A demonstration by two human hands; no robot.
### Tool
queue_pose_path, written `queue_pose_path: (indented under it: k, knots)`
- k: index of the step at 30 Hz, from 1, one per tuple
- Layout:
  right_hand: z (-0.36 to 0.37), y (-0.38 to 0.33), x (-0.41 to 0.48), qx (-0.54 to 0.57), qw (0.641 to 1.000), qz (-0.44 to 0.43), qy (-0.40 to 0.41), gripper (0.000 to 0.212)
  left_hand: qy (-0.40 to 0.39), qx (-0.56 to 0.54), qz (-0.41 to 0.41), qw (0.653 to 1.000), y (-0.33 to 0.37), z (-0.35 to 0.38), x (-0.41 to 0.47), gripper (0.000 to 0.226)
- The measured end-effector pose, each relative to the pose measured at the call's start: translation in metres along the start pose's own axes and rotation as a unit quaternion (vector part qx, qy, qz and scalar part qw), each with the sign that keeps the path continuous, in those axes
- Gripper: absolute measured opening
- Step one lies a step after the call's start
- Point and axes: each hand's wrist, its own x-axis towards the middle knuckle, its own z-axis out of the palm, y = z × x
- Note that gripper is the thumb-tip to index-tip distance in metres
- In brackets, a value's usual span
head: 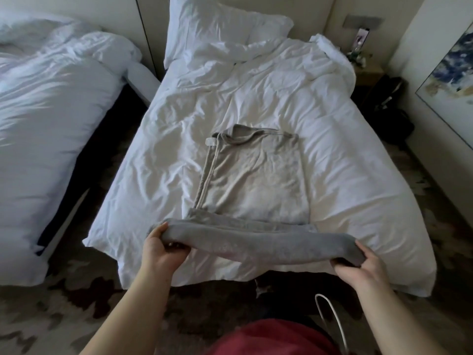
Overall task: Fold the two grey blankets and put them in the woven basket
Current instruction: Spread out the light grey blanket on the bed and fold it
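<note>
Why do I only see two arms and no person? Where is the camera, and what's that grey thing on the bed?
The camera sits on a person's head and looks down, so you see only their arms, just like when you look at your own hands. There is only this one picture. The left hand and the right hand each curl their fingers round one end of a soft grey fabric blanket, holding its near edge up off the big white rumpled bed. Just beyond lies a flat folded grey part. I cannot tell whether it belongs to the same blanket or is a second one. A white puffy pillow sits at the head of the bed, and another white bed stands to the left. No basket shows here.
</note>
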Motion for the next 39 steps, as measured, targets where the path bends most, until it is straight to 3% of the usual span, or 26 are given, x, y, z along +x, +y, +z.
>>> queue_pose_path:
  k: [3, 8, 12, 14, 15, 16, 17, 18, 19, 21, 22, 23, 24, 25, 27, 29, 30, 32, 34, 39]
  knots:
    - [0.042, -0.017, 0.013, 0.007, 0.999, -0.013, -0.028, 0.049, -0.009, -0.007, 0.015, 1.0, 0.008, 0.037, 0.018, 0.014]
    - [0.11, -0.046, 0.051, 0.037, 0.998, 0.021, -0.041, 0.028, -0.023, 0.01, 0.043, 0.999, 0.024, 0.116, 0.059, 0.02]
    - [0.165, -0.064, 0.109, 0.076, 0.997, 0.016, -0.016, 0.037, -0.028, 0.012, 0.066, 0.997, 0.03, 0.182, 0.109, 0.016]
    - [0.188, -0.065, 0.141, 0.05, 0.999, -0.004, -0.011, 0.037, -0.02, 0.067, 0.088, 0.994, 0.026, 0.204, 0.145, 0.011]
    - [0.198, -0.062, 0.157, 0.011, 1.0, -0.009, -0.01, 0.033, 0.004, 0.15, 0.119, 0.981, 0.022, 0.209, 0.169, 0.007]
    - [0.206, -0.055, 0.174, -0.062, 0.998, -0.018, -0.004, 0.028, 0.04, 0.282, 0.163, 0.945, 0.017, 0.21, 0.192, 0.003]
    - [0.212, -0.046, 0.192, -0.172, 0.984, -0.041, -0.001, 0.025, 0.074, 0.436, 0.208, 0.872, 0.01, 0.205, 0.215, 0.01]
    - [0.214, -0.036, 0.21, -0.306, 0.949, -0.08, -0.004, 0.027, 0.094, 0.575, 0.237, 0.778, 0.003, 0.194, 0.239, 0.024]
    - [0.213, -0.025, 0.229, -0.445, 0.887, -0.122, -0.012, 0.034, 0.098, 0.695, 0.23, 0.675, -0.004, 0.181, 0.26, 0.041]
    - [0.201, -0.008, 0.265, -0.699, 0.701, -0.139, -0.032, 0.061, 0.101, 0.859, 0.157, 0.476, -0.016, 0.158, 0.29, 0.062]
    - [0.194, -0.004, 0.28, -0.793, 0.596, -0.118, -0.036, 0.071, 0.103, 0.894, 0.12, 0.419, -0.022, 0.151, 0.298, 0.064]
    - [0.189, -0.001, 0.291, -0.855, 0.507, -0.098, -0.039, 0.074, 0.111, 0.906, 0.097, 0.397, -0.028, 0.148, 0.303, 0.064]
    - [0.187, 0.001, 0.299, -0.888, 0.45, -0.089, -0.036, 0.076, 0.13, 0.905, 0.094, 0.394, -0.033, 0.149, 0.304, 0.063]
    - [0.188, 0.004, 0.303, -0.9, 0.424, -0.101, -0.021, 0.076, 0.157, 0.892, 0.112, 0.408, -0.037, 0.152, 0.305, 0.061]
    - [0.197, 0.017, 0.308, -0.882, 0.423, -0.206, 0.032, 0.07, 0.195, 0.861, 0.199, 0.426, -0.044, 0.163, 0.308, 0.055]
    - [0.208, 0.034, 0.31, -0.857, 0.403, -0.319, 0.038, 0.069, 0.163, 0.857, 0.293, 0.391, -0.052, 0.173, 0.315, 0.057]
    - [0.211, 0.042, 0.313, -0.857, 0.373, -0.354, 0.009, 0.07, 0.131, 0.866, 0.312, 0.369, -0.055, 0.176, 0.32, 0.06]
    - [0.207, 0.048, 0.325, -0.886, 0.298, -0.353, -0.048, 0.07, 0.095, 0.888, 0.284, 0.35, -0.057, 0.174, 0.336, 0.063]
    - [0.192, 0.043, 0.346, -0.913, 0.25, -0.318, -0.049, 0.069, 0.104, 0.909, 0.218, 0.339, -0.055, 0.157, 0.357, 0.065]
    - [0.17, 0.034, 0.391, -0.919, 0.25, -0.3, -0.049, 0.07, 0.114, 0.923, 0.159, 0.331, -0.057, 0.128, 0.4, 0.071]
